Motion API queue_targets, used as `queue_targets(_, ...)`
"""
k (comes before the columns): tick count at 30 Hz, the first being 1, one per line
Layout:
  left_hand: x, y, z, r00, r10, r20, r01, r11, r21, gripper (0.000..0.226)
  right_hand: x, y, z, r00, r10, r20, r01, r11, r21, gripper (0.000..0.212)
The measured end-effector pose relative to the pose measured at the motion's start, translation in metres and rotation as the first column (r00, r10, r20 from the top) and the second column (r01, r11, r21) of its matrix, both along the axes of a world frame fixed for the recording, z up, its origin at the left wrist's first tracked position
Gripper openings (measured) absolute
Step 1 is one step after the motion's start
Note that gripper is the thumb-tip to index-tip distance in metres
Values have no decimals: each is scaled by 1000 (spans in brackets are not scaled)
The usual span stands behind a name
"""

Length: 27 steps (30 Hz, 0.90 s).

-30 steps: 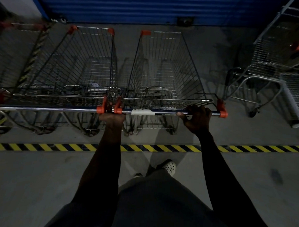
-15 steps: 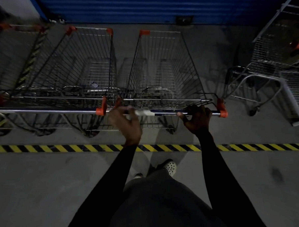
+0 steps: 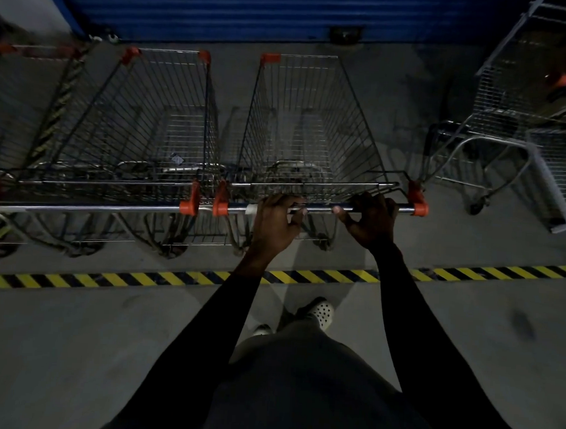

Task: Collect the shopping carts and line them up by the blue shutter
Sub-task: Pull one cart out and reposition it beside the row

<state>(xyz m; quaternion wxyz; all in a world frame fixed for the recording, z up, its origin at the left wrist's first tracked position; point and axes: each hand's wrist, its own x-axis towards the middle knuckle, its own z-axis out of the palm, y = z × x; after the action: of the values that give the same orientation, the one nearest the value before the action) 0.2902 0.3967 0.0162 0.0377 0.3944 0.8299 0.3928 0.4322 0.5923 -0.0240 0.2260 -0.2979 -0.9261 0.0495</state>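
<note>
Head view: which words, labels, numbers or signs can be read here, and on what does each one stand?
None can be read.
White label on the handle of the right cart: too blurred to read.
Small tag inside the left cart: too small to read.
Floor tape: yellow and black stripes only, no words.
</note>
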Motion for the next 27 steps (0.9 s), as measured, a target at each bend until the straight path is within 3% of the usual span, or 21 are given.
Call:
queue_targets(9, -3, 0, -4, 998, 5, 55, -4, 1000, -31, 23, 0, -2, 3, 999, 8, -33, -8, 1000, -11, 57)
queue_targets(12, -4, 2, -5, 998, 6, 65, -4, 999, -36, 26, 0, 1, 6, 987, 63, -145, -73, 995, -63, 48)
queue_targets(16, -2, 3, -3, 998, 39, -46, -41, 998, -48, 22, -2, 0, 16, 944, 122, -306, -181, 968, -174, 35)
queue_targets(23, 16, 25, 11, 988, -11, -153, 0, 997, -76, 44, 23, 2, 30, 961, 62, -270, -130, 962, -240, 37)
queue_targets(27, 43, 58, 19, 988, -99, -121, 94, 995, -45, 45, 59, 30, 33, 947, 51, -317, -96, 987, -127, 33)
